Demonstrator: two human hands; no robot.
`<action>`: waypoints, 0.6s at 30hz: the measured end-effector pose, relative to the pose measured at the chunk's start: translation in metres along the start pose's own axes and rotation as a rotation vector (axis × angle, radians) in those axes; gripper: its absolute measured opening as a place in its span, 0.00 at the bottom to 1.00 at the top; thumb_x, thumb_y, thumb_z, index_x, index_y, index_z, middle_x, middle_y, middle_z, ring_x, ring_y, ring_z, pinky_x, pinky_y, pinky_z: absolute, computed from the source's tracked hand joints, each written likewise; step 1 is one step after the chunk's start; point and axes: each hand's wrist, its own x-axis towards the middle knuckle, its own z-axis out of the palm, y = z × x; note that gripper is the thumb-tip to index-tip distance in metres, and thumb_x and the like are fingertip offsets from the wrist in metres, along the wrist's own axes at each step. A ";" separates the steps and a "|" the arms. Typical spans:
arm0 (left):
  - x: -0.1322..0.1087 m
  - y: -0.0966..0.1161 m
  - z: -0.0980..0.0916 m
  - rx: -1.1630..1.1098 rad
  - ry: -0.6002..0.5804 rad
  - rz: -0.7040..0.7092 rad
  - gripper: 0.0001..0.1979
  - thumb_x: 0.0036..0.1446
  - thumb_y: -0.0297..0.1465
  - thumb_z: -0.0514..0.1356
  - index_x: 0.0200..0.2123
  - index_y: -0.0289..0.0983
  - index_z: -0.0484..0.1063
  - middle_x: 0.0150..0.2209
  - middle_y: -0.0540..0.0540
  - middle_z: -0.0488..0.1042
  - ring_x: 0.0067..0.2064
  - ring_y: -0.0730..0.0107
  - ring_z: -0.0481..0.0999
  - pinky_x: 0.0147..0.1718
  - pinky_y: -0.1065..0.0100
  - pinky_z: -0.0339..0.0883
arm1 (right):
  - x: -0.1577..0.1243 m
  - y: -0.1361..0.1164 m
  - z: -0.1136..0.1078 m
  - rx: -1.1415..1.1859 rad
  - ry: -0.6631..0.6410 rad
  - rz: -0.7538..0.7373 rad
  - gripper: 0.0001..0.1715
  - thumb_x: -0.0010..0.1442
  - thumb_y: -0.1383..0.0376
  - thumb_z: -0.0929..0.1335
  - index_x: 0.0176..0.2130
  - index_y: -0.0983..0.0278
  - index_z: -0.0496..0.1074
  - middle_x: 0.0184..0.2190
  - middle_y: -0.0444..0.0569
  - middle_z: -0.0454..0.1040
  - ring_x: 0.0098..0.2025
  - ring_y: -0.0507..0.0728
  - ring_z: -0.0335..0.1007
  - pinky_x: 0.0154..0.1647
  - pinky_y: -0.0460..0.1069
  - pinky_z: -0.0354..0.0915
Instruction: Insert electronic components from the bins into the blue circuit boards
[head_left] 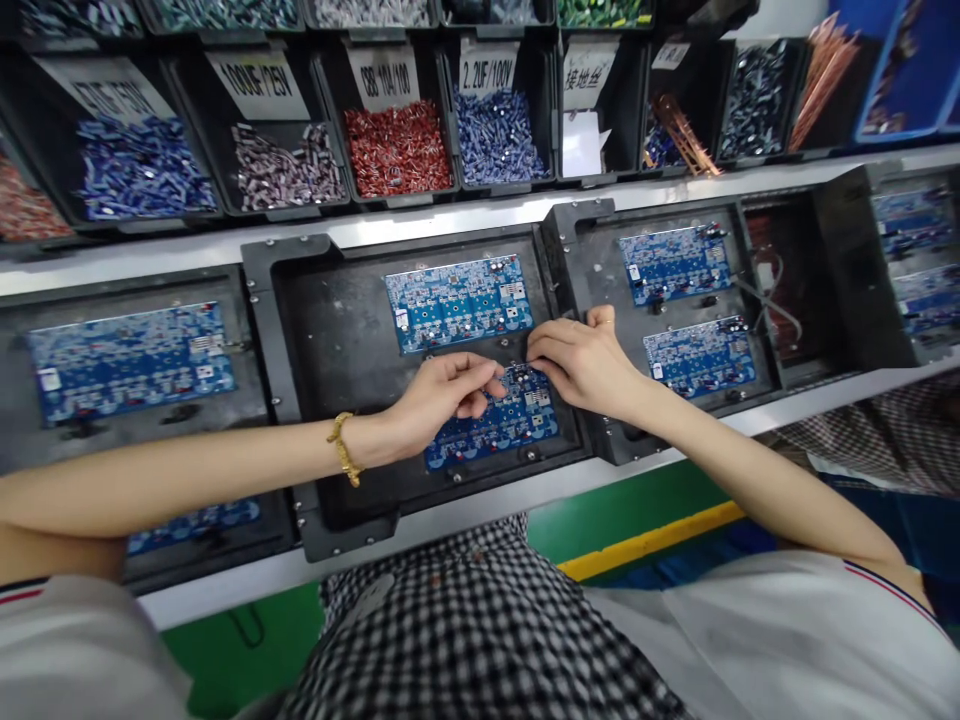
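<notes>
A black carrier tray (pixel 330 340) in front of me holds two blue circuit boards. My left hand (pixel 442 395), a gold bracelet on its wrist, rests on the nearer board (pixel 502 430) with fingers pinched together at the board's top edge. My right hand (pixel 581 360) is curled beside it, fingertips pressed down at the same spot on that board. Whatever small part sits between the fingertips is too small to make out. The farther board (pixel 457 300) lies untouched above both hands.
More trays with blue boards sit to the left (pixel 127 360) and right (pixel 675 260) on the conveyor line. Black bins above hold blue (pixel 142 165), grey, red (pixel 397 145) and blue (pixel 491 135) components, plus copper parts (pixel 679 130). My checkered apron (pixel 480 620) is below.
</notes>
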 end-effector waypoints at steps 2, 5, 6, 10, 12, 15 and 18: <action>0.003 -0.002 -0.003 0.008 -0.002 0.037 0.09 0.57 0.31 0.61 0.37 0.31 0.76 0.29 0.46 0.73 0.20 0.85 0.59 0.19 0.77 0.49 | 0.000 -0.002 0.000 -0.013 0.001 0.000 0.13 0.63 0.69 0.59 0.34 0.64 0.71 0.39 0.46 0.77 0.38 0.56 0.68 0.39 0.52 0.40; 0.006 -0.003 -0.007 -0.005 0.002 0.066 0.11 0.55 0.30 0.62 0.40 0.32 0.77 0.31 0.45 0.74 0.21 0.85 0.57 0.20 0.76 0.49 | 0.000 -0.002 0.000 -0.040 0.014 0.009 0.13 0.62 0.69 0.59 0.34 0.65 0.71 0.39 0.47 0.76 0.38 0.57 0.68 0.39 0.53 0.40; 0.006 -0.002 -0.008 -0.003 0.008 0.069 0.11 0.55 0.30 0.62 0.40 0.31 0.77 0.32 0.45 0.74 0.21 0.85 0.57 0.20 0.76 0.50 | 0.000 -0.002 0.000 -0.046 0.013 0.008 0.13 0.62 0.69 0.59 0.34 0.65 0.71 0.39 0.47 0.76 0.37 0.57 0.68 0.39 0.53 0.40; 0.005 0.001 -0.006 0.013 0.018 0.058 0.10 0.56 0.31 0.62 0.38 0.29 0.77 0.31 0.44 0.74 0.20 0.86 0.56 0.19 0.76 0.47 | -0.001 -0.003 0.002 -0.063 0.009 -0.005 0.13 0.63 0.69 0.59 0.33 0.66 0.71 0.37 0.47 0.77 0.38 0.57 0.68 0.38 0.53 0.40; 0.004 0.003 -0.004 0.010 0.015 0.048 0.10 0.57 0.31 0.61 0.37 0.28 0.76 0.30 0.44 0.74 0.19 0.86 0.56 0.18 0.77 0.46 | -0.001 -0.003 0.003 -0.074 0.011 0.003 0.13 0.63 0.68 0.59 0.33 0.66 0.71 0.37 0.47 0.77 0.38 0.57 0.69 0.38 0.53 0.41; 0.003 0.005 -0.002 -0.014 0.009 0.031 0.10 0.59 0.30 0.59 0.33 0.28 0.76 0.28 0.45 0.73 0.18 0.87 0.56 0.17 0.77 0.44 | 0.001 -0.003 0.003 -0.075 -0.004 0.019 0.13 0.63 0.67 0.60 0.33 0.66 0.71 0.37 0.48 0.77 0.40 0.58 0.69 0.38 0.53 0.41; 0.003 0.005 -0.001 -0.044 0.006 0.005 0.13 0.60 0.32 0.58 0.28 0.28 0.74 0.26 0.45 0.72 0.17 0.86 0.56 0.17 0.77 0.44 | 0.002 -0.004 0.001 -0.058 -0.038 0.031 0.13 0.63 0.67 0.60 0.33 0.65 0.72 0.38 0.47 0.77 0.40 0.58 0.69 0.39 0.53 0.40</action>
